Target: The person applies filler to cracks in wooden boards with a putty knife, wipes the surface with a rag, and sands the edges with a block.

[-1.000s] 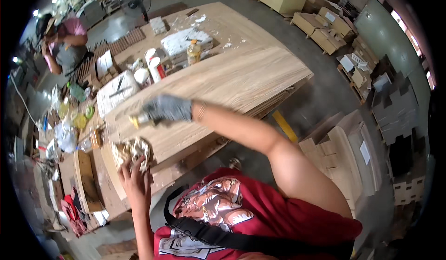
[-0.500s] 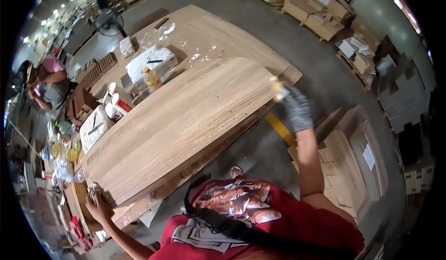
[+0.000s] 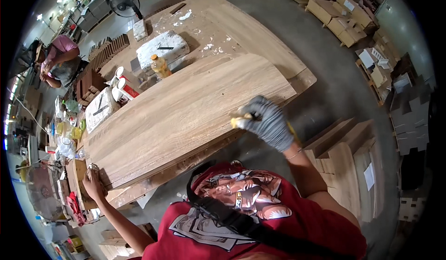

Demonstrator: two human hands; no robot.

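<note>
A long wood-grain panel [image 3: 186,116], curved along its far edge, lies on the worktable before me. My right hand [image 3: 268,120], in a grey knit glove, is closed on a small yellowish object [image 3: 239,120] just over the panel's near edge, towards the right end. The kind of object is not clear. At the panel's near left corner my bare left hand [image 3: 94,185] has its fingers bent round what looks like a crumpled pale rag [image 3: 94,168], mostly covered by the hand.
Beyond the panel stand a bottle of amber liquid [image 3: 160,66], white-and-red tubes [image 3: 124,89] and white wrapped bundles [image 3: 162,50]. Stacked brown strips [image 3: 89,85] lie left, near a person in pink [image 3: 63,58]. More panels [image 3: 346,171] lean at my right. A fan [image 3: 123,3] stands behind.
My right hand has moved left and nearer to me along the panel's near edge, with the yellowish object still in it. My left hand stays at the near left corner.
</note>
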